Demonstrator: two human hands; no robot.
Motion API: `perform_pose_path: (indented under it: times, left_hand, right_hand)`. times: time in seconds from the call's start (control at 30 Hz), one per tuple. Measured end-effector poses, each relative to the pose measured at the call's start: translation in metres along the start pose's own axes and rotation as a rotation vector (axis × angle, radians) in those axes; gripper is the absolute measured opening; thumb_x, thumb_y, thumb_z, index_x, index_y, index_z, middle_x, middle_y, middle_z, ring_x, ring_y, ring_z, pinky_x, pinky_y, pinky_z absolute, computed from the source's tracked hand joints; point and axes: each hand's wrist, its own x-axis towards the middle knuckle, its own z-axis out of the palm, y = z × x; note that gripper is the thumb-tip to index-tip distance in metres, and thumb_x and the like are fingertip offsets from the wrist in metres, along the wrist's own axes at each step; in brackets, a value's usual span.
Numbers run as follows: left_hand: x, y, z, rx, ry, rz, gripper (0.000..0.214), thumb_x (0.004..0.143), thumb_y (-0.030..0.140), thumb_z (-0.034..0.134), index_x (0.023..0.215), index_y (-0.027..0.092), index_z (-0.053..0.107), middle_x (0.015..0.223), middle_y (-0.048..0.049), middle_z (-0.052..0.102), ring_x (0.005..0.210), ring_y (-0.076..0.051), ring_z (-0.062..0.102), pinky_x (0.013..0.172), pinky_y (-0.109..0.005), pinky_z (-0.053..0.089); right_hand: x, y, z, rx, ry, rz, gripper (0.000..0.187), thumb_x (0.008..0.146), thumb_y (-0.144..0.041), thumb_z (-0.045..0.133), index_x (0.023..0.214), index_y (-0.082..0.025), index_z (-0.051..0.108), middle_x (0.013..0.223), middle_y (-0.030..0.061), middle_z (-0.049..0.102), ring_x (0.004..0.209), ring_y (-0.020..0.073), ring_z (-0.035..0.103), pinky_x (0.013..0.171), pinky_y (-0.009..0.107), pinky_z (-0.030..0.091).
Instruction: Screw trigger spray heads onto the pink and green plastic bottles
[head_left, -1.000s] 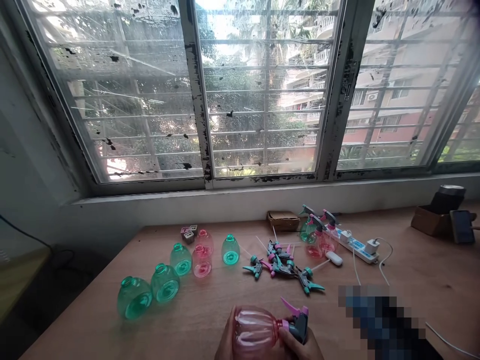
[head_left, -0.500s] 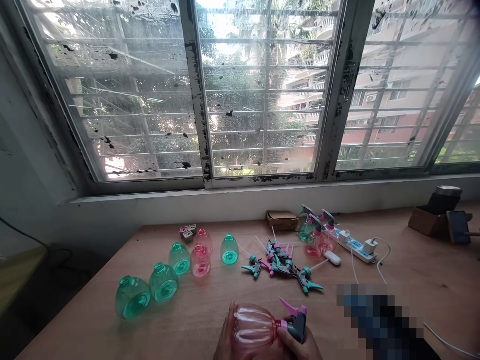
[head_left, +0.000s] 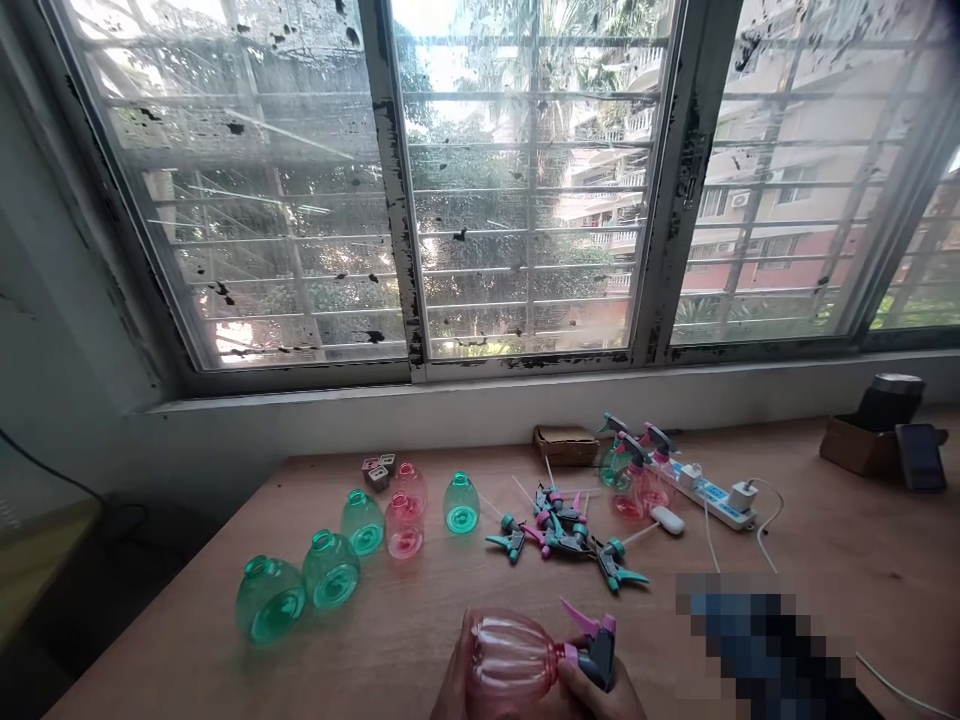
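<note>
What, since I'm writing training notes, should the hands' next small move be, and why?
Probably a small tightening twist of the sprayer head by the right hand: the head sits at the neck of the held pink bottle, the right hand holds it, and the left hand braces the bottle's other end. Whether it is tight can't be seen.

left hand (head_left: pixel 451 682) cradling a pink bottle (head_left: pixel 511 655) sideways, right hand (head_left: pixel 613 696) gripping its spray head (head_left: pixel 598 655), loose triggers (head_left: pixel 564 534) lying beyond, green bottles (head_left: pixel 331 570) standing well apart
</note>
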Motion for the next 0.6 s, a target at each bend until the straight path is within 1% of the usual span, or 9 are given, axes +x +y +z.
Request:
perform_pose_path:
  times: [0.03, 0.1, 0.2, 0.27, 0.33, 0.4, 0.5, 0.6]
  left_hand:
    - [-0.001, -0.003, 0.0, -0.018, 0.015, -0.005, 0.104, 0.062, 0.06, 0.077, 0.149, 0.026, 0.029, 0.153, -0.013, 0.04, 0.141, -0.041, 0.034, 0.118, -0.054, 0.023]
    - [-0.002, -0.007, 0.0, -0.045, 0.038, -0.019, 0.107, 0.058, 0.062, 0.078, 0.147, 0.025, 0.032, 0.153, -0.0134, 0.04, 0.141, -0.042, 0.032, 0.118, -0.054, 0.023]
    - [-0.001, -0.007, -0.001, -0.042, 0.019, -0.044, 0.1, 0.057, 0.059, 0.08, 0.143, 0.026, 0.041, 0.15, -0.0133, 0.045, 0.141, -0.043, 0.031, 0.116, -0.056, 0.028]
    - [0.0, -0.006, -0.001, -0.028, 0.02, -0.044, 0.097, 0.057, 0.056, 0.081, 0.142, 0.028, 0.042, 0.149, -0.0118, 0.047, 0.141, -0.042, 0.031, 0.116, -0.055, 0.028]
    - [0.001, -0.008, 0.0, -0.024, 0.044, -0.028, 0.099, 0.058, 0.056, 0.081, 0.143, 0.029, 0.04, 0.151, -0.0107, 0.044, 0.142, -0.041, 0.031, 0.118, -0.053, 0.024]
    - [0.001, -0.011, 0.001, -0.044, 0.056, -0.012, 0.103, 0.058, 0.058, 0.08, 0.146, 0.028, 0.035, 0.153, -0.0117, 0.041, 0.142, -0.039, 0.032, 0.119, -0.051, 0.021]
    - [0.001, -0.017, 0.003, -0.094, 0.049, -0.012, 0.113, 0.056, 0.059, 0.081, 0.148, 0.024, 0.028, 0.154, -0.0144, 0.038, 0.142, -0.038, 0.031, 0.119, -0.05, 0.021]
    - [0.0, -0.017, 0.002, -0.108, 0.039, -0.039, 0.11, 0.058, 0.061, 0.079, 0.148, 0.022, 0.03, 0.155, -0.0153, 0.036, 0.142, -0.039, 0.031, 0.119, -0.05, 0.024]
  right_hand:
    - [0.0, 0.001, 0.0, -0.005, 0.001, -0.006, 0.061, 0.056, -0.07, 0.079, 0.082, -0.017, 0.066, 0.054, 0.0008, 0.062, 0.05, 0.0215, 0.06, 0.045, 0.027, 0.048]
    - [0.001, 0.003, 0.0, -0.016, 0.006, -0.017, 0.061, 0.055, -0.07, 0.08, 0.082, -0.017, 0.066, 0.053, 0.0007, 0.062, 0.051, 0.0216, 0.06, 0.046, 0.027, 0.047]
    - [0.002, 0.009, -0.001, -0.014, -0.001, -0.012, 0.061, 0.057, -0.07, 0.079, 0.083, -0.017, 0.066, 0.05, -0.0004, 0.06, 0.044, 0.0186, 0.056, 0.041, 0.025, 0.043]
    - [0.004, 0.012, -0.002, -0.006, -0.006, -0.006, 0.06, 0.058, -0.07, 0.078, 0.084, -0.016, 0.066, 0.051, -0.0006, 0.06, 0.04, 0.0166, 0.053, 0.039, 0.024, 0.04]
    - [0.006, 0.014, -0.004, -0.005, -0.005, -0.008, 0.06, 0.058, -0.069, 0.078, 0.084, -0.016, 0.066, 0.052, -0.0002, 0.061, 0.039, 0.0163, 0.053, 0.038, 0.024, 0.039]
    - [0.006, 0.015, -0.004, -0.011, -0.004, -0.016, 0.06, 0.058, -0.069, 0.079, 0.083, -0.016, 0.066, 0.052, 0.0007, 0.062, 0.043, 0.0177, 0.055, 0.041, 0.025, 0.041]
    - [0.005, 0.013, -0.004, -0.018, 0.021, -0.03, 0.06, 0.057, -0.068, 0.08, 0.085, -0.016, 0.066, 0.056, 0.0021, 0.065, 0.05, 0.0202, 0.06, 0.046, 0.026, 0.045]
    - [0.003, 0.01, -0.002, -0.017, 0.031, -0.022, 0.06, 0.057, -0.069, 0.079, 0.085, -0.017, 0.066, 0.056, 0.0021, 0.066, 0.049, 0.0203, 0.059, 0.044, 0.026, 0.044]
